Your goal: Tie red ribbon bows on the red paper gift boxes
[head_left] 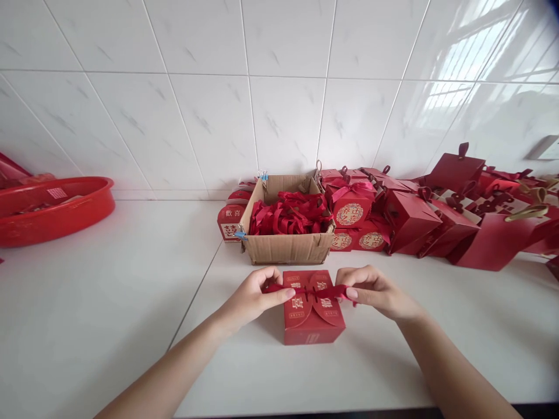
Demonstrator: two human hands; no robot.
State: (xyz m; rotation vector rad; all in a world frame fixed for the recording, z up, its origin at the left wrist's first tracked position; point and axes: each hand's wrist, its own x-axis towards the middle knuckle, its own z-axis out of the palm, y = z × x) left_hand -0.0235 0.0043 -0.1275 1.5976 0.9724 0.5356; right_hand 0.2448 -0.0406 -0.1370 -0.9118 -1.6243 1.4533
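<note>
My left hand (257,295) and right hand (379,292) pinch opposite sides of a red ribbon (326,293) running across a printed red box (315,333).

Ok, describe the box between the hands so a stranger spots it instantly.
On the white table, find the brown carton. Just in front sits the red box; unlike the stacked boxes, its ribbon is held by the left hand and right hand.

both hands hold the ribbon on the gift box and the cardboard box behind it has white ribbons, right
Not white: the head view shows red ribbons in the cardboard box. The left hand and right hand hold the ribbon on the gift box.
</note>
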